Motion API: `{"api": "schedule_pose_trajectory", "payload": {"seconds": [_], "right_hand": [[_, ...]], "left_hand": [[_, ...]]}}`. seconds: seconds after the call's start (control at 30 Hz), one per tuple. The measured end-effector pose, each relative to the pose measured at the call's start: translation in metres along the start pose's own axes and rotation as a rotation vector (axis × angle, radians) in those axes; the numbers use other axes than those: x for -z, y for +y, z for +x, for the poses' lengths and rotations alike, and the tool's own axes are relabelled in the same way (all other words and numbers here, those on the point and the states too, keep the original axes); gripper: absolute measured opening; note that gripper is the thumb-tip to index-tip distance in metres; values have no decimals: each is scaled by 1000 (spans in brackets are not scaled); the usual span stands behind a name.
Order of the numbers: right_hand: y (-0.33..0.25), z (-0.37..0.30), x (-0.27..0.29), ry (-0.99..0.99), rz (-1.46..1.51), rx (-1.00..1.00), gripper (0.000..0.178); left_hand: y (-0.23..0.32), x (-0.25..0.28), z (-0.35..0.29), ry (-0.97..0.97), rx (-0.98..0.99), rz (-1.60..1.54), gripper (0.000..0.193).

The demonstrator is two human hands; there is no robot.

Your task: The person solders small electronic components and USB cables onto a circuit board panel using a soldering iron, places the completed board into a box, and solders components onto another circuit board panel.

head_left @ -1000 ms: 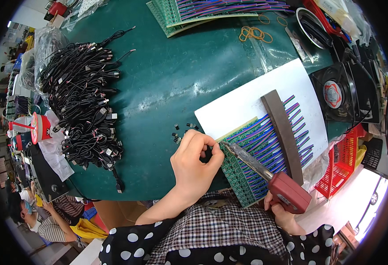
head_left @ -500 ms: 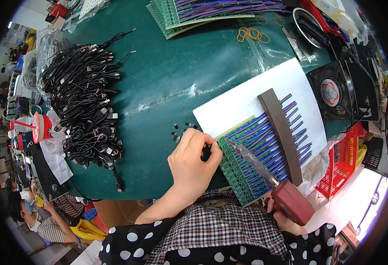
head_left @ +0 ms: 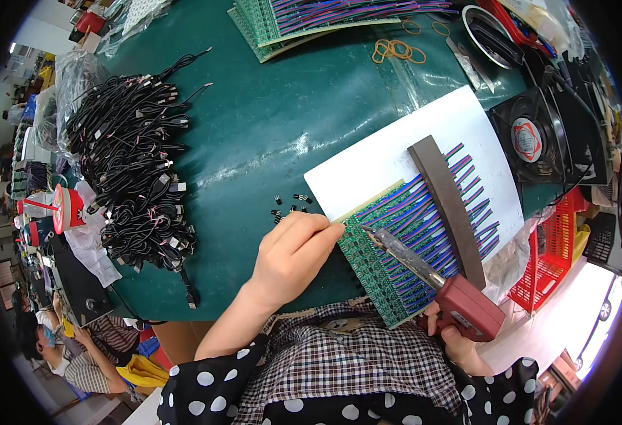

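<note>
My left hand is closed, thumb and index fingertips pinched together at the upper left edge of a green circuit board. What lies between the fingertips is too small to make out. Just beyond this hand are several tiny black components with metal legs. My right hand grips a soldering gun with a dark red body, partly hidden beneath it. The gun's tip points at the board's upper left part. Rows of blue, red and black wires run from the board under a dark bar.
White paper lies under the board. A heap of black cables covers the left of the green table. Wired boards and rubber bands are at the far side. A fan and red basket stand at right.
My left hand has shifted slightly left, its fingers closing up so the gap between thumb and index no longer shows. The soldering gun's tip has moved slightly left and the view has shifted a little.
</note>
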State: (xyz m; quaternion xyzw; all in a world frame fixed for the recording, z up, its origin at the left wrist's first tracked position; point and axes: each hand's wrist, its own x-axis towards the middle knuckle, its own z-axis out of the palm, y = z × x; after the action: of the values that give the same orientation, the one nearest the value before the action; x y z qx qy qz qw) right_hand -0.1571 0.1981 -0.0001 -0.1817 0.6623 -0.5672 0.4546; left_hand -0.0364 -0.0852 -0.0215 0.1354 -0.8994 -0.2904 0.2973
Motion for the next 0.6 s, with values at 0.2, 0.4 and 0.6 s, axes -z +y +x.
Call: {"api": "schedule_pose_trajectory", "payload": {"seconds": [0.2, 0.4, 0.6], "right_hand": [[12, -2, -3, 49, -224, -24, 39], [18, -4, 0, -1, -181, 6, 58], [22, -4, 3, -2, -212, 1, 49]], "left_hand": [[-4, 10, 6, -170, -224, 94, 26], [6, 11, 7, -224, -347, 299, 28], [13, 12, 6, -251, -365, 420, 27]]}}
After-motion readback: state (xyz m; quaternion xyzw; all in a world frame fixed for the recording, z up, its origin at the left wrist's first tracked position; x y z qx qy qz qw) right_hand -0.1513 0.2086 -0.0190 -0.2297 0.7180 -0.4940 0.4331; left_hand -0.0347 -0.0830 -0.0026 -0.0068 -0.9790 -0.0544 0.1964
